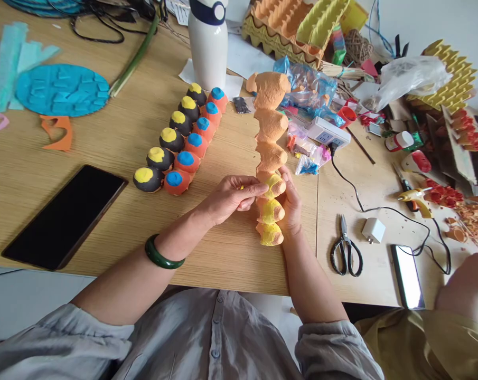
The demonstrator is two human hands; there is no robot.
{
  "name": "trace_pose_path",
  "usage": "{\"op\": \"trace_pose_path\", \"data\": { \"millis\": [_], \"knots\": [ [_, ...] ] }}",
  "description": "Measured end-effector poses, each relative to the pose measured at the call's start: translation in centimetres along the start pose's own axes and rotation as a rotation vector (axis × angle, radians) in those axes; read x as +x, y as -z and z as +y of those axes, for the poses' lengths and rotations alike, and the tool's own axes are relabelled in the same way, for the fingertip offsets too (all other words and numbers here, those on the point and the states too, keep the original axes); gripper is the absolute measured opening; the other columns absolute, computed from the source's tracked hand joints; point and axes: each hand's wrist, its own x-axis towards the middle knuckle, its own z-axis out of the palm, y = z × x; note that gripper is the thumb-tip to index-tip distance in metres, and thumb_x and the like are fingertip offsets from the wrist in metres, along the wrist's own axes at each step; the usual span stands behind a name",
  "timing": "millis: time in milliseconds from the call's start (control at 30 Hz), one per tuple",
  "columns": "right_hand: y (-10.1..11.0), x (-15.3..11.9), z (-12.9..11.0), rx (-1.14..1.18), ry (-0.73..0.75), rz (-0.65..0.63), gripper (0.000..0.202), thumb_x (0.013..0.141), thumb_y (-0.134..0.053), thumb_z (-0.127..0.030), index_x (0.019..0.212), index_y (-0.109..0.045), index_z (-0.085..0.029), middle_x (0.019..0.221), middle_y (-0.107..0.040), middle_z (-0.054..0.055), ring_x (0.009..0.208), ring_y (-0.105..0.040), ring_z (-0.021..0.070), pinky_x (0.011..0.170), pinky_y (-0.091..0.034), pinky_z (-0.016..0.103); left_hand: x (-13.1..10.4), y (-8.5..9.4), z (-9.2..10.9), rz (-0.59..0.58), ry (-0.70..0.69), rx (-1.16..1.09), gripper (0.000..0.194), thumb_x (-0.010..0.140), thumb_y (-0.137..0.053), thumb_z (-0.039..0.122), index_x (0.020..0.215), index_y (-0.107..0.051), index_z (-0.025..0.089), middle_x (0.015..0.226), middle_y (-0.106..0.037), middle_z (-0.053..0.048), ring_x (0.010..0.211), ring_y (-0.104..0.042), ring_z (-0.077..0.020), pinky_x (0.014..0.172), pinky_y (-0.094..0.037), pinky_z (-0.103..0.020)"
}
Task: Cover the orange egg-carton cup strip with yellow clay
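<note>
An orange egg-carton strip (271, 129) is held up over the table, its cups in a single row. Yellow clay (271, 211) covers part of the cups at the near end, while the far cups are bare orange. My right hand (291, 203) grips the strip from its right side. The thumb of my left hand (234, 196) presses on the yellow-coated third cup; a bit of yellow shows between its curled fingers. To the left stand two joined rows of carton cups, black ones (171, 138) topped with yellow and orange ones (195, 143) topped with blue.
A dark tablet (64, 216) and a blue oval piece (62, 89) lie left. Behind are a white bottle (209, 47) and stacked egg cartons (278, 29). Scissors (345, 248), a power strip (328, 131), a glue gun (416, 198) and a phone (407, 277) lie right, near another person's arm (466, 285).
</note>
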Motion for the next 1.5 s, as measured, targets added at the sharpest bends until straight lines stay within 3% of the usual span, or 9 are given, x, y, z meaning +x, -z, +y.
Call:
{"op": "trace_pose_path", "data": {
  "millis": [267, 533, 833, 1000, 1100, 1300, 1500],
  "knots": [
    [0.3, 0.1, 0.2, 0.072, -0.019, -0.055, 0.03, 0.086, -0.07, -0.054, 0.111, -0.068, -0.038, 0.108, -0.076, -0.001, 0.116, -0.07, 0.0264, 0.094, -0.059, 0.045, 0.1, 0.0, 0.2, -0.048, 0.119, -0.175, 0.043, 0.058, -0.104, 0.039, 0.074, -0.075, 0.012, 0.056, -0.048, 0.006, 0.045, -0.034, -0.0001, 0.043, -0.026, -0.016],
    [0.4, -0.1, -0.1, 0.022, -0.018, -0.063, 0.035, 0.082, -0.074, -0.054, 0.113, -0.068, -0.039, 0.104, -0.076, -0.002, 0.113, -0.071, 0.0253, 0.092, -0.061, 0.043, 0.1, 0.2, 0.8, -0.04, 0.235, -0.335, 0.04, 0.051, -0.106, 0.021, 0.067, -0.072, 0.008, 0.06, -0.051, 0.006, 0.043, -0.035, 0.003, 0.039, -0.032, -0.01],
    [0.9, 0.2, -0.1, -0.079, 0.018, -0.106, 0.041, 0.077, -0.079, -0.058, 0.113, -0.07, -0.039, 0.106, -0.078, 0.0, 0.119, -0.072, 0.031, 0.091, -0.063, 0.045, 0.1, 0.5, 1.6, -0.022, 0.347, -0.369, 0.024, 0.071, -0.088, 0.002, 0.067, -0.065, 0.008, 0.058, -0.046, 0.008, 0.041, -0.034, 0.0022, 0.036, -0.029, -0.009],
    [1.2, 0.5, 0.2, -0.044, 0.023, -0.146, 0.039, 0.083, -0.074, -0.057, 0.115, -0.067, -0.035, 0.11, -0.078, 0.001, 0.116, -0.072, 0.0267, 0.096, -0.061, 0.043, 0.2, 0.5, 1.3, -0.063, 0.301, -0.409, 0.026, 0.072, -0.093, 0.016, 0.073, -0.068, 0.009, 0.062, -0.051, 0.006, 0.043, -0.038, 0.0009, 0.038, -0.032, -0.01],
    [1.2, 0.6, 0.3, -0.039, 0.015, -0.152, 0.038, 0.085, -0.073, -0.059, 0.114, -0.066, -0.035, 0.111, -0.078, 0.001, 0.115, -0.072, 0.0263, 0.096, -0.062, 0.044, 0.2, 0.4, 1.2, -0.078, 0.273, -0.423, 0.035, 0.065, -0.099, 0.025, 0.076, -0.07, 0.01, 0.066, -0.055, 0.005, 0.046, -0.042, -0.0001, 0.038, -0.034, -0.011],
    [0.9, 0.2, 0.1, -0.095, 0.049, -0.124, 0.038, 0.084, -0.076, -0.051, 0.118, -0.069, -0.036, 0.107, -0.08, 0.002, 0.117, -0.074, 0.0293, 0.088, -0.065, 0.045, 0.1, 0.1, 1.1, 0.045, 0.213, -0.28, 0.049, 0.047, -0.108, 0.032, 0.064, -0.067, 0.01, 0.058, -0.05, 0.006, 0.043, -0.036, 0.0019, 0.039, -0.029, -0.011],
    [0.8, 0.3, -0.2, -0.111, 0.06, -0.122, 0.034, 0.083, -0.076, -0.053, 0.112, -0.07, -0.037, 0.106, -0.08, 0.002, 0.121, -0.074, 0.0297, 0.088, -0.066, 0.045, 0.1, 0.0, 0.6, -0.005, 0.081, -0.132, 0.051, 0.059, -0.102, 0.051, 0.061, -0.068, 0.012, 0.047, -0.045, 0.005, 0.042, -0.04, -0.0041, 0.041, -0.029, -0.018]
  ]
}}
